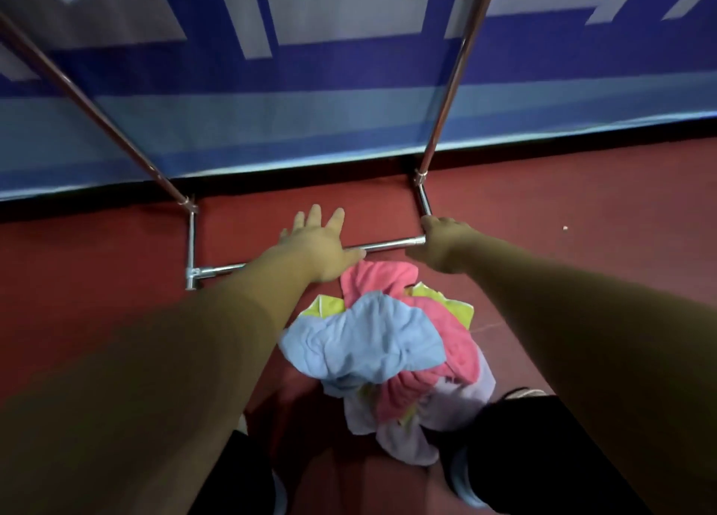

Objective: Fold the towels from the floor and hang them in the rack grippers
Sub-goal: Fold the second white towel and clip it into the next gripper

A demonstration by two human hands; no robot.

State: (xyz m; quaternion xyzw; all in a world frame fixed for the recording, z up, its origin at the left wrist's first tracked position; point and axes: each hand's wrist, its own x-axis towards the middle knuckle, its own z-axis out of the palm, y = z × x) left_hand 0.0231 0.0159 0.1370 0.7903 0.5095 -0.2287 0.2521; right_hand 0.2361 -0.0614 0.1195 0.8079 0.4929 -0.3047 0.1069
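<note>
Directly below you, a heap of crumpled towels (380, 344) lies on the red floor (97, 289), between your feet and the lower front bar (384, 246) of a chrome rack. A light blue towel (364, 340) sits on top of the heap. A pink towel (374, 282) lies at its far edge, just beside the bar, with yellow-green (322, 308) and pale white (411, 433) cloth showing underneath.

Both your arms reach forward. Your left hand (318, 243) is spread flat, palm down, fingers straight and apart, lying across the middle of the bar; whether it presses on the metal cannot be told. Your right hand (442, 243) has its fingers curled around the bar's right end, at the corner joint.

Two rack poles, one at the left (97, 107) and one at the right (452, 88), rise from the base towards you. Behind the rack, a blue and white banner (349, 119) covers the wall.
</note>
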